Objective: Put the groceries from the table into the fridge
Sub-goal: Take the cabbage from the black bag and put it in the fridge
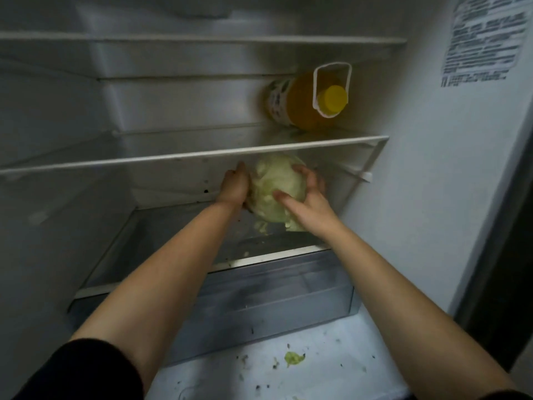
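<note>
Gripping a pale green cabbage with the spread, curled fingers of the right hand at its 3 o'clock side, thumb laid across the front. Cupping its 9 o'clock side with the left hand, fingertips hidden behind the head. Holding it deep inside the fridge, low over the glass shelf and just under the rim of the upper shelf at 12 o'clock. Cannot tell whether resting on the glass or just clear of it; loose outer leaves hanging down at 6 o'clock, close to the glass.

Reaching in with both bare forearms from 6 and 7 o'clock, a black sleeve showing at the left elbow.

Farther out, at 1 o'clock from the cabbage: a bottle of amber liquid lying on its side on the upper shelf, yellow cap toward the camera, white carry loop round its neck. At 6 o'clock, below the glass: a clear drawer, shut. Nearer still at 6 o'clock: a torn leaf scrap and dark crumbs on the white ledge. At 2 o'clock, high on the right wall: a printed label, text unreadable.
</note>
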Action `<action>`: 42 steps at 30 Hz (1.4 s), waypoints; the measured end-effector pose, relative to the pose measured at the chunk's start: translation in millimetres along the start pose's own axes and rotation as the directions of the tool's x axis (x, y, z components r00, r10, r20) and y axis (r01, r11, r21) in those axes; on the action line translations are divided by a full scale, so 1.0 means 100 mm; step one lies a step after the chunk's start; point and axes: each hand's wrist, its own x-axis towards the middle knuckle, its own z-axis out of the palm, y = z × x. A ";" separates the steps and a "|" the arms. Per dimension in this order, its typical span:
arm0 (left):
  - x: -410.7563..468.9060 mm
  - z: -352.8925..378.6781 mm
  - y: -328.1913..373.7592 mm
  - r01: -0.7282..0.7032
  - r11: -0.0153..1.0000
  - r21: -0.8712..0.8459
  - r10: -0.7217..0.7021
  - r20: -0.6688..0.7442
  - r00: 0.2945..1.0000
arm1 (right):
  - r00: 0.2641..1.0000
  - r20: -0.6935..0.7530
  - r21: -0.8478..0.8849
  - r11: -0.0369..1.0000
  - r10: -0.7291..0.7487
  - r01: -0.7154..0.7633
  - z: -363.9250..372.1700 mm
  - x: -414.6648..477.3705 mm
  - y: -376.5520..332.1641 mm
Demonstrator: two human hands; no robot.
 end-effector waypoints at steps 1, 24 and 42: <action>0.03 0.01 -0.03 0.005 0.998 -0.069 -0.003 0.025 1.000 | 1.000 0.015 -0.077 0.997 -0.001 0.002 0.02 0.02 0.03; -0.04 -0.41 -0.71 -0.177 0.328 0.928 0.126 0.143 0.982 | 0.976 -0.174 -0.535 0.819 0.135 -0.208 0.37 0.75 0.09; -1.97 -0.61 -0.93 -0.207 0.321 0.924 0.685 -0.075 0.724 | 0.947 -0.074 -0.592 0.778 -0.314 0.212 0.14 -1.21 0.21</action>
